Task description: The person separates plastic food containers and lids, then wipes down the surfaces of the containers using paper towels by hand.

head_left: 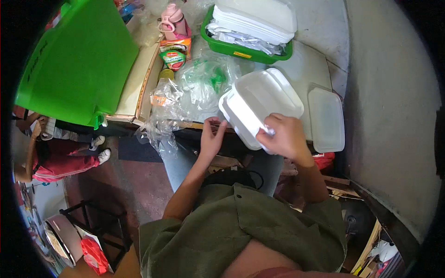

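Note:
A white rectangular plastic container (pixel 265 91) is tilted over the near edge of the table in front of me. Other white rims show beneath and beside it, so it seems stacked with another tub or lid. My right hand (pixel 285 136) is closed at its near right rim, with a bit of white showing between the fingers. To the left, my left hand (pixel 213 138) is raised beside the container's left corner, fingers apart and holding nothing. Whether its fingertips touch the rim, I cannot tell.
White lids (pixel 255 18) and wrapped plastic cutlery fill a green basin (pixel 241 54) behind. A white lid (pixel 326 119) lies right. Clear plastic bags (pixel 194 88), a tomato paste pouch (pixel 173 60), a pink bottle (pixel 172 21) and a green bin (pixel 79 65) stand left. A person's legs (pixel 69 160) show farther left.

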Motion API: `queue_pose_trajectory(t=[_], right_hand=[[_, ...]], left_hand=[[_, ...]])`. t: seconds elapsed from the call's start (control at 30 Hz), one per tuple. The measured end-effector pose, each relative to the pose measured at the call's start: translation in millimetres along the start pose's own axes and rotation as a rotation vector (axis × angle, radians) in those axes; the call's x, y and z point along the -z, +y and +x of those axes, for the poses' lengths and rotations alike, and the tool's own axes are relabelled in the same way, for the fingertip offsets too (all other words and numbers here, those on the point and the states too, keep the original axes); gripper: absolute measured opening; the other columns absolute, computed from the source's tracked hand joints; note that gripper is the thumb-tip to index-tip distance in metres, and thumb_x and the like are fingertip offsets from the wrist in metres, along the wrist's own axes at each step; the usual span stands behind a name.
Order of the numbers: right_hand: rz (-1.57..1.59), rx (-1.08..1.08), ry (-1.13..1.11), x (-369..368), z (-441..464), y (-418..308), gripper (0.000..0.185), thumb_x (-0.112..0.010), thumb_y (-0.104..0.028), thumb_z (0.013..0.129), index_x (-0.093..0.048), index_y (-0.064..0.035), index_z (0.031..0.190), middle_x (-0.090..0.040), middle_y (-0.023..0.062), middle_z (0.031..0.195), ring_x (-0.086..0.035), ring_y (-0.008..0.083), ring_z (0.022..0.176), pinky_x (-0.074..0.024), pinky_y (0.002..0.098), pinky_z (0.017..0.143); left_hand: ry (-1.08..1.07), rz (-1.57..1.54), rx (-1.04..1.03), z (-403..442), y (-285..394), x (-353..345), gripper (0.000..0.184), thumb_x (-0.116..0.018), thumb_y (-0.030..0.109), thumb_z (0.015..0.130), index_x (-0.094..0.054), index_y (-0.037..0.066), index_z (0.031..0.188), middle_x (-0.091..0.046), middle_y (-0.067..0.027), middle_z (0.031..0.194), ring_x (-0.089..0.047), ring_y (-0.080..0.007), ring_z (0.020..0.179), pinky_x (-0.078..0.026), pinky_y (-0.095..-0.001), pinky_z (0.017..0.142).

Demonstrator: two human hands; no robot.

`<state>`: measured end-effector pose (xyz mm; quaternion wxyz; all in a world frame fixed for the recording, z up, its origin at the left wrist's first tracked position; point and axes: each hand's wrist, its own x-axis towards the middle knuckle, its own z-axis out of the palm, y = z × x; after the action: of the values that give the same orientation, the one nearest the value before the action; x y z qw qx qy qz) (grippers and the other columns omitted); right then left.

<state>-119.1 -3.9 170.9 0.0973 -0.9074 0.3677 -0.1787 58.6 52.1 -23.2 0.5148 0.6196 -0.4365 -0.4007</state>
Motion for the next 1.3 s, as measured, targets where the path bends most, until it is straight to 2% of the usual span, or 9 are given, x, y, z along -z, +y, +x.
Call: queue_pose_trajectory(t=[0.17, 0.3, 0.43, 0.53, 0.63, 0.7, 0.8, 1.13, 1.3], right_hand=[[0.021, 0.166, 0.082, -41, -34, -32, 0.016, -0.069, -0.015, 0.066, -0.058, -0.0064, 0.073, -0.053, 0.0081, 0.067, -0.057, 0.0253, 0.052, -0.0468, 0.0367, 0.047], [0.243, 0.186, -0.012, -55, -33, -37, 0.019, -0.069, -0.017, 0.075, -0.057, -0.0034, 0.079, -0.053, 0.0106, 0.074, -0.058, 0.0295, 0.059, -0.0465, 0.0383, 0.052], [0.567, -0.058, 0.043, -28, -21, -13, 0.026, -0.066, -0.022, 0.084, -0.056, -0.0029, 0.099, -0.055, 0.0142, 0.088, -0.059, 0.0284, 0.078, -0.0479, 0.0371, 0.063], [0.287, -0.108, 0.26, -1, -6, 13, 0.043, -0.062, -0.014, 0.088, -0.045, 0.0034, 0.123, -0.049, 0.0211, 0.116, -0.055, 0.0346, 0.1, -0.0456, 0.0389, 0.089], [0.243, -0.155, 0.237, 7, 6, 18, 0.056, -0.057, -0.024, 0.091, -0.036, 0.0053, 0.134, -0.04, 0.0248, 0.134, -0.044, 0.038, 0.122, -0.0363, 0.0462, 0.102], [-0.251, -0.117, -0.023, -6, 9, 25, 0.069, -0.047, -0.038, 0.095, -0.024, 0.0065, 0.142, -0.023, 0.0254, 0.148, -0.024, 0.0373, 0.138, -0.0199, 0.053, 0.111], [-0.203, -0.183, -0.083, -20, 18, 26, 0.077, -0.038, -0.049, 0.095, -0.016, 0.0059, 0.145, -0.013, 0.0231, 0.152, -0.008, 0.0344, 0.143, -0.0095, 0.0541, 0.113], [-0.24, 0.209, -0.286, -38, 7, -31, 0.06, -0.039, -0.032, 0.096, -0.022, -0.0035, 0.146, -0.016, 0.0097, 0.155, -0.01, 0.0287, 0.144, -0.0024, 0.0638, 0.109], [-0.286, -0.097, 0.023, -28, 23, 6, 0.056, -0.039, -0.028, 0.095, -0.028, -0.0047, 0.145, -0.021, 0.0098, 0.154, -0.014, 0.0344, 0.142, -0.0039, 0.0657, 0.108]], left_hand=[[-0.222, -0.893, 0.184, -31, 77, 13, 0.079, -0.053, 0.041, 0.093, -0.004, 0.006, 0.144, -0.03, -0.0164, 0.139, -0.037, -0.0271, 0.126, -0.039, -0.0387, 0.098], [-0.042, -0.48, 0.126, -23, 77, 11, 0.073, -0.06, 0.026, 0.088, -0.013, 0.004, 0.14, -0.037, -0.0166, 0.131, -0.04, -0.0255, 0.121, -0.035, -0.0373, 0.101], [0.015, -0.954, 0.293, -30, 78, 29, 0.06, -0.056, 0.025, 0.086, -0.032, -0.002, 0.134, -0.048, -0.0155, 0.123, -0.049, -0.0264, 0.113, -0.04, -0.0381, 0.097], [0.036, -0.939, 0.402, -39, 90, 39, 0.059, -0.05, 0.037, 0.089, -0.04, -0.002, 0.132, -0.054, -0.017, 0.121, -0.055, -0.0273, 0.106, -0.044, -0.0388, 0.092], [-0.024, -0.891, 0.234, -44, 89, 37, 0.062, -0.049, 0.042, 0.091, -0.04, -0.004, 0.132, -0.053, -0.0164, 0.12, -0.055, -0.0261, 0.107, -0.044, -0.0368, 0.089], [-0.042, -0.901, 0.21, -40, 80, 38, 0.061, -0.05, 0.041, 0.091, -0.038, -0.003, 0.133, -0.053, -0.0163, 0.12, -0.055, -0.0264, 0.108, -0.044, -0.037, 0.09], [-0.039, -0.868, 0.2, -39, 76, 36, 0.056, -0.049, 0.038, 0.092, -0.041, -0.001, 0.132, -0.055, -0.0149, 0.118, -0.055, -0.0253, 0.107, -0.044, -0.0371, 0.091], [0.005, -0.89, 0.083, -28, 76, 17, 0.053, -0.048, 0.035, 0.095, -0.037, 0.001, 0.135, -0.052, -0.0121, 0.124, -0.053, -0.0232, 0.112, -0.041, -0.0364, 0.097], [0.029, -0.832, 0.087, -30, 59, 13, 0.052, -0.048, 0.034, 0.095, -0.037, 0.003, 0.135, -0.053, -0.0114, 0.121, -0.054, -0.0221, 0.108, -0.042, -0.0369, 0.097]])
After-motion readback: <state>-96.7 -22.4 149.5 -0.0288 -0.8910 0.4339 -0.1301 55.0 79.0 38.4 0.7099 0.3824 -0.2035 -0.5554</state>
